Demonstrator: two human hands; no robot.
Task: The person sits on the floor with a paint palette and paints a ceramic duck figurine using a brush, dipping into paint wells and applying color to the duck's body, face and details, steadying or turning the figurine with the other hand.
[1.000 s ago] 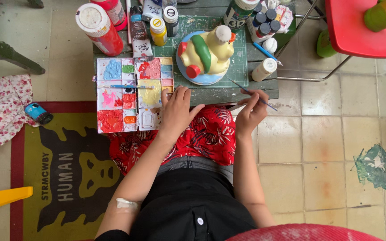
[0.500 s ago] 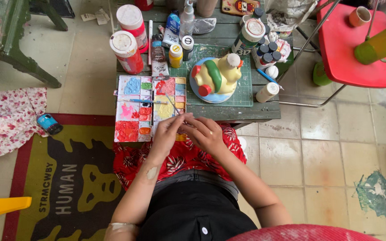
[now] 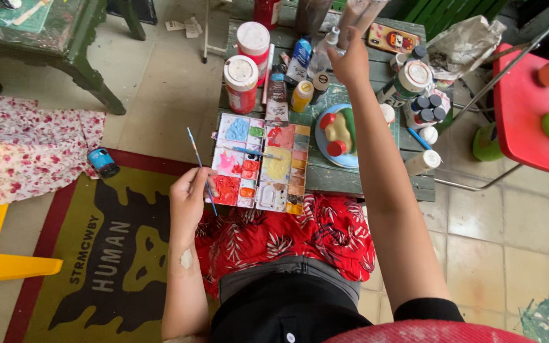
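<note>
Thin blue-handled paintbrush (image 3: 199, 166): smooth, glossy.
Rectangular white plastic paint palette (image 3: 260, 162): paint-smeared, matt.
Green wooden slatted table (image 3: 376, 171): worn, rough.
Red floral cloth (image 3: 287, 235): soft.

A paint palette (image 3: 258, 163) lies at the table's (image 3: 363, 181) near edge, overhanging it; a plate (image 3: 338, 136) sits just right of it. Paint jars (image 3: 241, 82) stand behind the palette (toward the far edge). Small bottles (image 3: 426, 108) cluster by the right edge.

Head cam looks straight down, close over lap & low table (image 3: 325, 181).
</note>
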